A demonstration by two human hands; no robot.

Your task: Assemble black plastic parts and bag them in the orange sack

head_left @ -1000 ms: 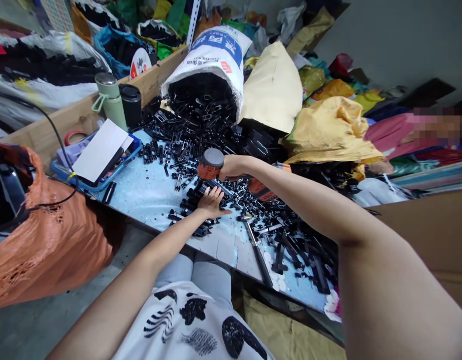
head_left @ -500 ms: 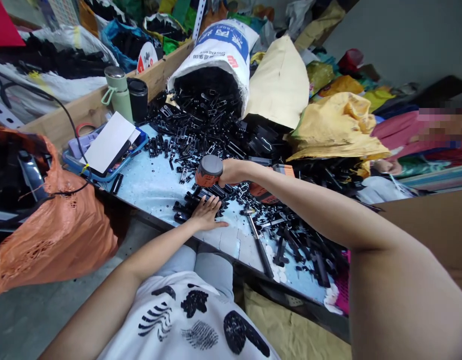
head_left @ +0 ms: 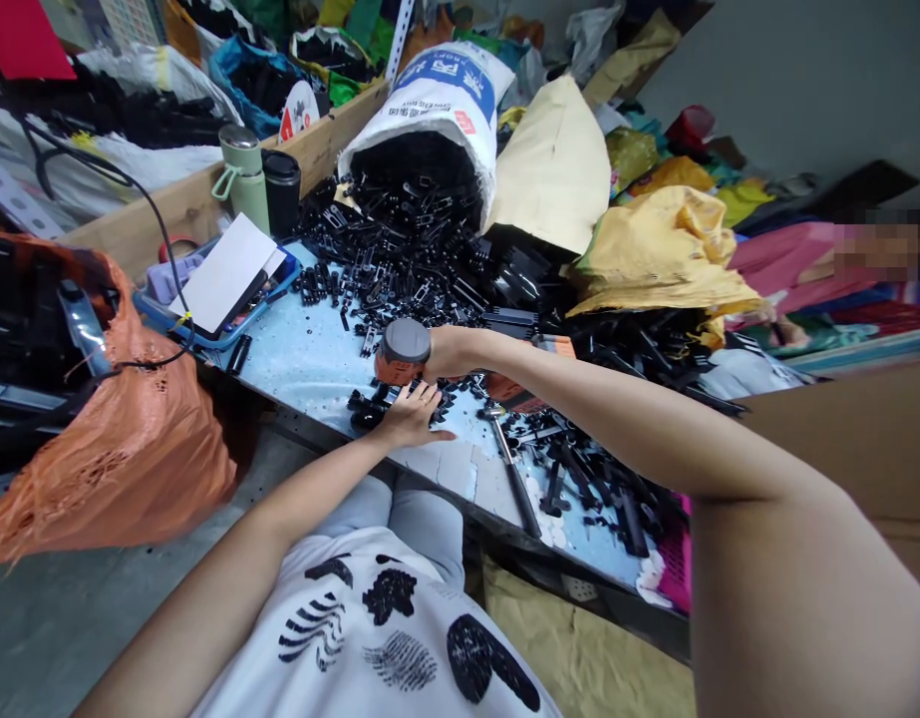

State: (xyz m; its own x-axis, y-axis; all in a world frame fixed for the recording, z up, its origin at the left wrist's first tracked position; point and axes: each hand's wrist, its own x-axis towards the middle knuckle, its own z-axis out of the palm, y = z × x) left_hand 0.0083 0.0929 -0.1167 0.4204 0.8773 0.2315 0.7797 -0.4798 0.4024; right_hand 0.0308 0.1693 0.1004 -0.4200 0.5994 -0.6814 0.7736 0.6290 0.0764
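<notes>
Head view: the left hand lies flat, fingers spread, pressing a row of black plastic parts on the blue table near its front edge. Just above, the right hand stays wrapped around a mallet, whose grey-faced head has dropped closer to the parts than a second ago, probably mid-strike. A metal hammer lies to the right.

Cluttered workshop: sack spilling black plastic parts over worktable
</notes>
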